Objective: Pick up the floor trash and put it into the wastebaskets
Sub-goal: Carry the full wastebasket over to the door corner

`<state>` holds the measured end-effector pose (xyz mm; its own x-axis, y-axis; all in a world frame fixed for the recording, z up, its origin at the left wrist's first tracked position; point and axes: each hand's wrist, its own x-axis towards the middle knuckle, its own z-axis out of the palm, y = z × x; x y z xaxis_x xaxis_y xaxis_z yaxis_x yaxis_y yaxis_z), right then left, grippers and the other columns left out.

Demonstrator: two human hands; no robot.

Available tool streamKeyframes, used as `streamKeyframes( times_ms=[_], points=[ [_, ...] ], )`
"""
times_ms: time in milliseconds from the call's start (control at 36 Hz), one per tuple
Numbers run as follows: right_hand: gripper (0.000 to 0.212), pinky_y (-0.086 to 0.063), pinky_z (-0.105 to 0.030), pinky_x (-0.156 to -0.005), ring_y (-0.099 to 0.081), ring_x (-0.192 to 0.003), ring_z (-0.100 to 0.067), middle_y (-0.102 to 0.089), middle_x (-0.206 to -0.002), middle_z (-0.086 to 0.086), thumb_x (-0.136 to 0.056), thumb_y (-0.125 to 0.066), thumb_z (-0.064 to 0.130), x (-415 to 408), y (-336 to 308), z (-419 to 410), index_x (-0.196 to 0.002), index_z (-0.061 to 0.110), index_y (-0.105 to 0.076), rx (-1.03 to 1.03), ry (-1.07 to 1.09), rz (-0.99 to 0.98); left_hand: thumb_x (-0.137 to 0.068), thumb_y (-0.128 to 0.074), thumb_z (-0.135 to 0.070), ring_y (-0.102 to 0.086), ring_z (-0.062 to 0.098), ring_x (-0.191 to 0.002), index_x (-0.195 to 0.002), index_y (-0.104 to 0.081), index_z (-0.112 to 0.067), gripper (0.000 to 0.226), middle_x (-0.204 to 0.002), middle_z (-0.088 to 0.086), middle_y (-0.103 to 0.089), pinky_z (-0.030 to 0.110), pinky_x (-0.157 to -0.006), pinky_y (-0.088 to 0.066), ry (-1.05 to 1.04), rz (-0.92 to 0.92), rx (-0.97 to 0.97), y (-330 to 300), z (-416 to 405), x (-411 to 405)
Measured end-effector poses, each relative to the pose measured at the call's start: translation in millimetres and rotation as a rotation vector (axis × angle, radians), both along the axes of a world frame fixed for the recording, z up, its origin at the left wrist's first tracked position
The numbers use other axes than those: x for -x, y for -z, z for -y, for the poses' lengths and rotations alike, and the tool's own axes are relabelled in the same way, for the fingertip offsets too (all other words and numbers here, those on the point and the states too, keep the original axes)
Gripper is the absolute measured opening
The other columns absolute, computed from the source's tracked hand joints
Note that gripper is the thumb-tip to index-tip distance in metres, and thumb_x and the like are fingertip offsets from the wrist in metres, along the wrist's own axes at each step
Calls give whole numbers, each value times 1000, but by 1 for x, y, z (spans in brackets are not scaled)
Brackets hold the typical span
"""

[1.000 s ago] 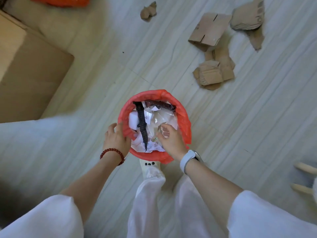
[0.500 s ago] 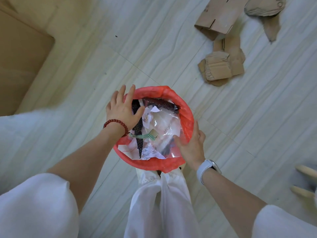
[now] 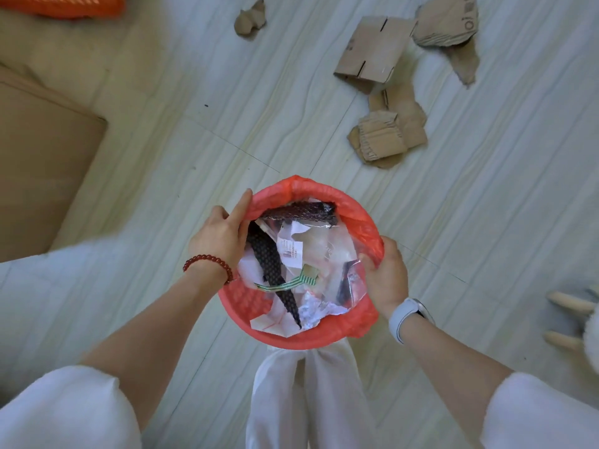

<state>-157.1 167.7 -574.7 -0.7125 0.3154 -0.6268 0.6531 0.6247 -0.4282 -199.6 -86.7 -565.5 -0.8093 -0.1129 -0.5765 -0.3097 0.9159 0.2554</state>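
Note:
A wastebasket lined with a red bag (image 3: 353, 205) stands on the pale floor just in front of my legs. It holds paper scraps, clear plastic film and black mesh strips (image 3: 272, 264). My left hand (image 3: 220, 234) grips the bag's rim on the left side, forefinger stretched along the edge. My right hand (image 3: 385, 277) grips the rim on the right, its fingers curled over the red plastic. Torn cardboard pieces (image 3: 385, 137) lie on the floor beyond the basket, with a flattened box piece (image 3: 372, 50) farther back.
A small crumpled brown scrap (image 3: 249, 19) lies at the top centre and another torn cardboard piece (image 3: 450, 24) at the top right. A large cardboard sheet (image 3: 39, 163) covers the floor at the left. An orange object (image 3: 64, 4) shows at the top left. Wooden legs (image 3: 567, 303) stand at the right edge.
My right hand left the trash inside the basket and moved to the right rim. My left hand shifted up the left rim and now grips it.

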Motion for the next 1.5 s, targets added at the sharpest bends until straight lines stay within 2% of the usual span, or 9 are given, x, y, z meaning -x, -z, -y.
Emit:
streamKeyframes(
  times_ms=[194,361,583,694,861,1028,1194,1389,1500],
  points=[
    [52,-39,-33,-88,-51,-109,-30,-41,-129,-12,-94,-49,20,30,-108,-30,-142,21,-29,-24,-27,-136,-97,-37,-33,-56,37,-70,-141,-31,-35,45,-86,12,-48,41,-60,-47,20,-109,-35,-103,-26,18],
    [54,-50,-41,-72,-55,-83,-29,-42,-112,-7,-96,-42,19,44,-209,-65,-145,32,-24,-107,-164,-251,-97,-36,-33,-56,37,-69,-142,-30,-34,45,-85,7,-43,36,-57,-39,56,-198,-45,-208,-55,37],
    [50,-49,-39,-68,-51,-71,-25,-39,-98,-1,-97,-41,18,55,-311,-135,-144,30,-28,-188,-125,-351,-98,-29,-34,-55,33,-70,-141,-27,-39,43,-91,7,-49,34,-55,-37,184,-251,-48,-312,-127,84],
    [46,-50,-39,-72,-56,-79,-29,-46,-101,-8,-96,-42,17,67,-347,-190,-141,27,-35,-180,-56,-376,-99,-29,-32,-56,33,-73,-137,-34,-39,39,-88,6,-46,33,-57,-36,257,-277,-62,-350,-183,113],
    [42,-48,-42,-81,-58,-91,-31,-51,-108,-12,-96,-43,16,103,-387,-297,-137,23,-42,-168,41,-408,-99,-32,-31,-57,32,-78,-136,-39,-35,38,-89,7,-49,33,-61,-41,334,-326,-125,-389,-293,162],
    [43,-47,-39,-85,-58,-93,-32,-46,-118,-15,-98,-38,22,152,-429,-408,-141,20,-35,-162,65,-416,-98,-31,-29,-59,36,-85,-138,-36,-34,40,-100,15,-55,43,-74,-50,380,-351,-156,-420,-411,225],
    [47,-43,-39,-92,-56,-96,-33,-43,-118,-16,-99,-35,18,212,-464,-506,-145,20,-26,-168,78,-431,-100,-28,-30,-58,33,-84,-140,-31,-36,41,-103,12,-55,34,-61,-40,461,-423,-128,-453,-514,300],
    [46,-40,-35,-91,-54,-96,-35,-49,-107,-19,-95,-40,8,307,-481,-614,-140,16,-38,-267,95,-529,-100,-28,-29,-49,25,-71,-135,-40,-31,37,-88,9,-50,34,-62,-42,533,-496,-166,-472,-619,413],
    [43,-40,-35,-89,-54,-98,-34,-50,-109,-20,-96,-38,10,373,-491,-669,-139,16,-41,-297,122,-544,-99,-29,-29,-59,32,-81,-132,-43,-31,36,-96,14,-57,40,-72,-52,567,-499,-180,-470,-679,488]
  ],
)
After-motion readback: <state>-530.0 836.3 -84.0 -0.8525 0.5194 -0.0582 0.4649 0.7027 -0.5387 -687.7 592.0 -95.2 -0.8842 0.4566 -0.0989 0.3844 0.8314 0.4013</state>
